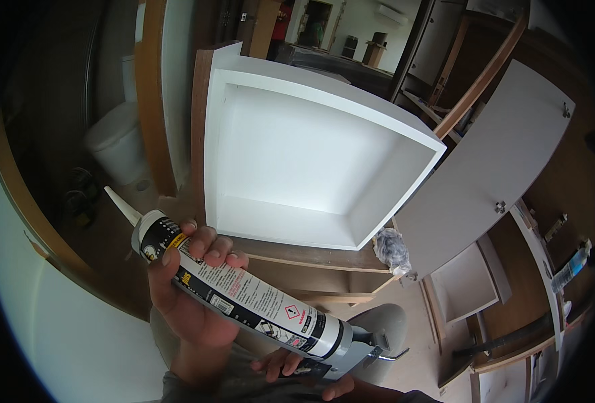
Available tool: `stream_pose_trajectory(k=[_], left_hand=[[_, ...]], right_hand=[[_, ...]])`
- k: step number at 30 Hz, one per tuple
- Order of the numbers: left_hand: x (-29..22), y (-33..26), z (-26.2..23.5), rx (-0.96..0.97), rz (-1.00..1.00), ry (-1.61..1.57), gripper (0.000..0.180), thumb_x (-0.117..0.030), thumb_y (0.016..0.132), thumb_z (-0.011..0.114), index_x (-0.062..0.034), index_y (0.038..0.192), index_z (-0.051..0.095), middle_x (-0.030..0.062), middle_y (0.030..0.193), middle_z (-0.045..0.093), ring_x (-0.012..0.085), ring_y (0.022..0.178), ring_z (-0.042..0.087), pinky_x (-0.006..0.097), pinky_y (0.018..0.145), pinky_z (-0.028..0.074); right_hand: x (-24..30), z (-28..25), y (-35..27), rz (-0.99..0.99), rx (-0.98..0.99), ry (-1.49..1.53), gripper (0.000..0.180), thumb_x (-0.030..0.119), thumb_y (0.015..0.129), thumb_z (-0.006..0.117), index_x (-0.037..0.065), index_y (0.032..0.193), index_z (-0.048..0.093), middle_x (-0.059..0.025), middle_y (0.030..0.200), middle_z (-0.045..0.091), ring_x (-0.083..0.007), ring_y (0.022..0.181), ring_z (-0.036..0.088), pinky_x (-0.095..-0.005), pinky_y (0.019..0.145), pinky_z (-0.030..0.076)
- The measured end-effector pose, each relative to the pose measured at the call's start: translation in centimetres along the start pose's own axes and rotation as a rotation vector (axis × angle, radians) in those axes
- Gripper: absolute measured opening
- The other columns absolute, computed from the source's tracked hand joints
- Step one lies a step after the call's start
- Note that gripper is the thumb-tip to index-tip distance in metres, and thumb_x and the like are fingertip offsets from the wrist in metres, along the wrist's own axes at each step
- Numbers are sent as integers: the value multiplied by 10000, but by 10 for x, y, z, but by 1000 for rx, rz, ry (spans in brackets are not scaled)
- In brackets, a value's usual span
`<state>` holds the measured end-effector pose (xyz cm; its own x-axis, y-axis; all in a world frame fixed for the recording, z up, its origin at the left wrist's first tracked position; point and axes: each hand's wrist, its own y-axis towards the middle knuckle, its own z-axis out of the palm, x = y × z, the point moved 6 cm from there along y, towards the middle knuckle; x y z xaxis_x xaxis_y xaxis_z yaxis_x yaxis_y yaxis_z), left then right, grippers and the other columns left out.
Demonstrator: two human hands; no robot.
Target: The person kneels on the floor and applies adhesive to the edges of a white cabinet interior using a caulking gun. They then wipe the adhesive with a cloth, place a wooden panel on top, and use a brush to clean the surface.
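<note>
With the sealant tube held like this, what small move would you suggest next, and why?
Probably swing the nozzle toward the white cabinet box. The left hand grips the sealant tube, the right hand is at the gun's handle, and the tip points left, away from the box.

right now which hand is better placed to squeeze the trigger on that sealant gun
Right. The right hand already sits at the handle end of the sealant gun, fingers by the trigger, while the left hand wraps the cartridge near the nozzle, steadying it.
</note>
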<state>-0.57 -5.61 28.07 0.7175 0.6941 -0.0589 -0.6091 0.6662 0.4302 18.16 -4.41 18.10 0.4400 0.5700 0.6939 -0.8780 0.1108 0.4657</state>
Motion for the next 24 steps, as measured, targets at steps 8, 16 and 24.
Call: stream_pose_trajectory(k=[8, 16, 24], left_hand=[[-20, 5, -4, 10, 100, 12, 309, -248, 983, 619, -74, 1230, 551, 26, 981, 577, 156, 928, 579, 363, 898, 496], [-19, 1, -3, -37, 97, 156, 292, -243, 922, 627, -98, 1167, 563, 18, 919, 570, 162, 862, 561, 371, 852, 489], [-16, -2, 3, 58, 43, 163, 286, -254, 954, 656, -96, 1163, 542, -3, 899, 556, 120, 828, 557, 351, 843, 499]], right_hand=[[5, 3, -4, 177, -177, -186, 454, 170, 944, 764, 19, 1322, 560, -153, 1208, 619, -315, 1231, 589, -521, 1150, 392], [-22, -7, -15, 57, -261, 84, 163, 16, 979, 645, 64, 1017, 494, -73, 883, 519, -231, 870, 524, -433, 810, 432], [-6, 2, 5, 44, 21, -109, 348, 195, 951, 725, 33, 1188, 528, -128, 1083, 600, -285, 1052, 572, -476, 954, 429]])
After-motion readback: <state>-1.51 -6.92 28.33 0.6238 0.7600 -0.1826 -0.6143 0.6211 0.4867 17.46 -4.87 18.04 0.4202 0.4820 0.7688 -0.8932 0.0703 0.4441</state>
